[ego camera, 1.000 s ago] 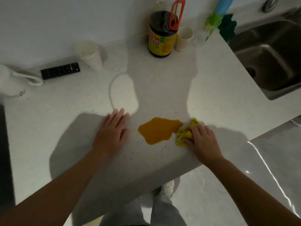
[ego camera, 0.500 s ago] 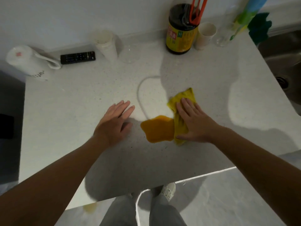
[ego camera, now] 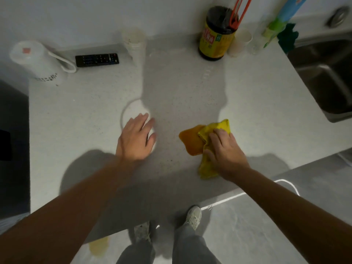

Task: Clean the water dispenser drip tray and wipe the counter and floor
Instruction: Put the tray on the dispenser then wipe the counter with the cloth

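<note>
A pale speckled counter [ego camera: 95, 115] spans the view, a steel sink [ego camera: 323, 73] set in at its right. The left hand [ego camera: 136, 138] lies flat and empty on the counter. The right hand [ego camera: 224, 151] presses a crumpled yellow cloth [ego camera: 211, 130] against the right edge of an orange spill [ego camera: 190, 140]. A smaller yellowish puddle [ego camera: 99, 244] sits on the floor [ego camera: 257, 225] below
</note>
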`<state>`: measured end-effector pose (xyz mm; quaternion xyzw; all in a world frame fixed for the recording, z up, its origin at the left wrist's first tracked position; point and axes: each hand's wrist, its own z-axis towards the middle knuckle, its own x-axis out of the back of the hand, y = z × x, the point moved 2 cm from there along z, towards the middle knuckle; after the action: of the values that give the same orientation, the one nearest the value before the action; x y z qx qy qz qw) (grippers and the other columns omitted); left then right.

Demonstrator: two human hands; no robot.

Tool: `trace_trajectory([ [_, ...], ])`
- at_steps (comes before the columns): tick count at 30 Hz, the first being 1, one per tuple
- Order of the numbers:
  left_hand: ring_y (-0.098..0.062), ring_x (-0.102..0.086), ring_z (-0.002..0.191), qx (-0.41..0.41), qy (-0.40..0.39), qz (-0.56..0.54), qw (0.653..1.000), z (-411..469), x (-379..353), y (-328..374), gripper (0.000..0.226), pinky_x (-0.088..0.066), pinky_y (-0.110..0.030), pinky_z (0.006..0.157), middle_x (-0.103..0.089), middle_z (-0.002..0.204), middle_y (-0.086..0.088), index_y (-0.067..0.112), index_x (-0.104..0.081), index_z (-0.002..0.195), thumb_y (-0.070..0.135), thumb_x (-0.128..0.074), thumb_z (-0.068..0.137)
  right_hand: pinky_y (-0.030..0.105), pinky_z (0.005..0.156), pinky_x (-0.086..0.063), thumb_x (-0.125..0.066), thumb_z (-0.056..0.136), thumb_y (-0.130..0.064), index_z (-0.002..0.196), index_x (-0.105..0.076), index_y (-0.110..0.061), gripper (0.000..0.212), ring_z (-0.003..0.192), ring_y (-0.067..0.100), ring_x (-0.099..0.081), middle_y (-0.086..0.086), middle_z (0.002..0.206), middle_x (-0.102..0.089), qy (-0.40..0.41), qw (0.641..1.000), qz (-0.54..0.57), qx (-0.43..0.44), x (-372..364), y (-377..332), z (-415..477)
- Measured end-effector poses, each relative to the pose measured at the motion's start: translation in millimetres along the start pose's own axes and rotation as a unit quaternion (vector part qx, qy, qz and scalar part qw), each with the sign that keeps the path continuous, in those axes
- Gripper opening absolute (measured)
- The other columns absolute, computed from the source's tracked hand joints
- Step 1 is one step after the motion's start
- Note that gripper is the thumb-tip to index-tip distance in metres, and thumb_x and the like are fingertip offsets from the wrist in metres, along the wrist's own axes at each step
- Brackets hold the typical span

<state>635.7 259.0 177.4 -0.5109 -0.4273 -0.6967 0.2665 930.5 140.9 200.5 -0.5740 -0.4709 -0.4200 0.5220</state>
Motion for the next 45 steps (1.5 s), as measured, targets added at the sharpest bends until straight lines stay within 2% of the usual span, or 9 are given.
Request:
trace_trajectory([
  [3,-0.040,-0.035,0.150,-0.018,-0.021,0.059,0.998,-22.0,2.3,-24.9,0.060,-0.026,-0.056,0.122,-0.041,0.162,-0.017,0.015,-0.047,0.154,0.043,-0.040,0.102,0.057,0.121,-0.026,-0.043,0.102,-0.044,0.156,-0.037,0.000,0.070,0.151,0.044,-0.030,0.026,0.163,-0.034,0.025,0.997,-0.068,0.019,-13.8,-2.4,5.5],
  [10,-0.038,-0.025,0.154,-0.017,-0.004,0.085,0.996,-25.1,-3.8,-27.6,0.061,-0.019,-0.053,0.126,-0.033,0.166,-0.014,0.020,-0.035,0.159,0.040,-0.040,0.102,0.054,0.127,-0.012,-0.029,0.104,-0.051,0.164,-0.014,-0.008,0.076,0.158,0.035,-0.007,0.018,0.171,-0.012,-0.028,0.996,-0.073,0.035,-13.6,6.0,68.9],
  [16,-0.036,-0.025,0.155,-0.015,0.025,0.070,0.997,-27.9,-3.8,-25.2,0.058,-0.021,-0.054,0.126,-0.035,0.166,-0.014,0.019,-0.036,0.159,0.038,-0.040,0.105,0.049,0.128,-0.009,-0.031,0.104,-0.050,0.163,-0.016,-0.008,0.075,0.159,0.033,-0.007,0.018,0.171,-0.012,-0.039,0.995,-0.087,0.040,-16.8,0.7,40.0],
  [22,-0.035,-0.021,0.157,-0.014,-0.009,0.055,0.998,-27.8,2.1,-26.5,0.060,-0.018,-0.053,0.127,-0.028,0.169,-0.011,0.021,-0.028,0.162,0.038,-0.039,0.105,0.058,0.124,-0.020,-0.033,0.102,-0.049,0.158,-0.030,0.001,0.075,0.154,0.043,-0.023,0.026,0.166,-0.026,0.016,0.987,-0.056,-0.147,-42.5,-65.7,-34.2],
  [28,-0.033,-0.020,0.157,0.003,-0.022,0.041,0.999,-28.4,7.1,-24.4,0.060,-0.018,-0.054,0.127,-0.024,0.171,-0.009,0.020,-0.030,0.162,0.039,-0.039,0.105,0.055,0.124,-0.018,-0.031,0.102,-0.050,0.158,-0.029,0.002,0.077,0.154,0.040,-0.025,0.028,0.164,-0.029,0.055,0.958,-0.032,-0.279,-40.1,-100.5,28.5],
  [32,-0.041,-0.031,0.152,-0.013,0.010,0.019,1.000,-27.2,10.1,-18.9,0.057,-0.025,-0.059,0.122,-0.037,0.164,-0.017,0.013,-0.043,0.156,0.031,-0.049,0.102,0.052,0.126,-0.008,-0.024,0.103,-0.052,0.163,-0.019,-0.005,0.076,0.158,0.035,-0.014,0.022,0.169,-0.018,0.036,0.973,-0.039,-0.225,-33.1,-71.4,87.1],
  [35,-0.042,-0.034,0.151,-0.013,0.015,0.035,0.999,-25.7,7.7,-21.3,0.057,-0.027,-0.059,0.120,-0.042,0.161,-0.018,0.012,-0.046,0.155,0.029,-0.051,0.100,0.051,0.128,-0.006,-0.025,0.103,-0.054,0.164,-0.013,-0.012,0.075,0.159,0.032,-0.005,0.016,0.172,-0.010,-0.013,0.996,-0.045,-0.081,-22.1,-45.1,130.4],
  [39,-0.041,-0.032,0.151,-0.019,-0.008,0.056,0.998,-24.1,4.8,-23.4,0.058,-0.028,-0.059,0.120,-0.040,0.162,-0.018,0.013,-0.044,0.156,0.032,-0.049,0.101,0.049,0.129,-0.004,-0.002,0.099,-0.059,0.165,0.001,-0.015,0.080,0.159,0.028,0.006,0.012,0.173,0.003,-0.074,0.987,-0.126,0.074,-11.2,-25.4,148.8],
  [45,-0.038,-0.030,0.152,-0.002,-0.057,0.065,0.996,-21.6,6.1,-26.6,0.060,-0.025,-0.056,0.123,-0.038,0.164,-0.014,0.019,-0.038,0.159,0.041,-0.033,0.103,0.053,0.127,-0.015,-0.024,0.104,-0.055,0.164,-0.015,-0.010,0.075,0.159,0.032,-0.006,0.014,0.171,-0.010,-0.049,0.987,-0.081,0.131,-16.6,-31.7,80.9],
])
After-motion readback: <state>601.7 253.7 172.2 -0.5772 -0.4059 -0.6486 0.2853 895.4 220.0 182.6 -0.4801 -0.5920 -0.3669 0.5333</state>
